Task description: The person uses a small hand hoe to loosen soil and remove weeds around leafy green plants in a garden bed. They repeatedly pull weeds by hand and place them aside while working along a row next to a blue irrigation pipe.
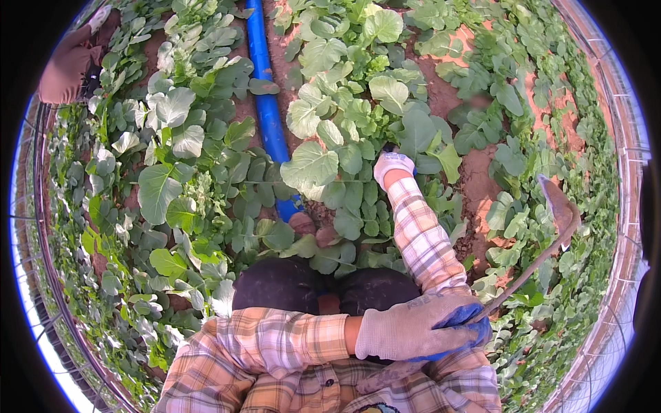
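My left hand (423, 328), in a grey knitted glove with blue coating, crosses in front of my body. It grips a hand hoe (562, 209), whose handle end shows below the glove, while the thin shaft runs up to the right to a dirt-covered metal blade. Farther forward, my right hand (395, 164), gloved too, reaches in among the broad leaves of a leafy green plant (356, 118). Leaves cover its fingers, so what they touch is hidden. A large darker leaf (417, 129) stands just beyond this hand.
A blue hose (270, 118) runs along the soil between the rows, ending near my knees (379, 289). Leafy rows (170, 191) continue on both sides, with bare soil (477, 191) at right. Another person (69, 69) is at the upper left. Wire-and-pipe framing (619, 129) curves along the rim.
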The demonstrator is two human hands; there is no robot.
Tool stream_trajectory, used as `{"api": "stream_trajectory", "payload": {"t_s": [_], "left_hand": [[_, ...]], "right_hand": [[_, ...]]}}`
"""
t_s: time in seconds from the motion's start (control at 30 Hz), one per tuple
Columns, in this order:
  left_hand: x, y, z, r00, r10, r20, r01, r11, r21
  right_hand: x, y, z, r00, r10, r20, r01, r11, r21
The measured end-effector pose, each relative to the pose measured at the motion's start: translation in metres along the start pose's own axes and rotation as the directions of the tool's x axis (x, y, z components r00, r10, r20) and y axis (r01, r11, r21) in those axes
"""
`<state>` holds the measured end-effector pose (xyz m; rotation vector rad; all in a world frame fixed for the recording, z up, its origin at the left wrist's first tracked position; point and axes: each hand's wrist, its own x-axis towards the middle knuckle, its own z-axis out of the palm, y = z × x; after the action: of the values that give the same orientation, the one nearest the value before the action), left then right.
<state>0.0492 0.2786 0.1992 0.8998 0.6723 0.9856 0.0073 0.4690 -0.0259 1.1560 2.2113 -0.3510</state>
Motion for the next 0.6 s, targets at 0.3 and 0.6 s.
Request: {"api": "stream_trajectory", "payload": {"t_s": [0.3,0.6], "left_hand": [[0.000,-0.006,0.004,0.997,0.058,-0.052,-0.058,0.998,0.012],[-0.004,-0.015,0.009,0.990,0.093,-0.105,-0.074,0.982,0.171]], "right_hand": [[0.005,0.044,0.008,0.963,-0.261,-0.064,0.267,0.900,0.344],[-0.179,0.136,-0.043,0.904,-0.279,-0.324,0.327,-0.037,0.944]]}}
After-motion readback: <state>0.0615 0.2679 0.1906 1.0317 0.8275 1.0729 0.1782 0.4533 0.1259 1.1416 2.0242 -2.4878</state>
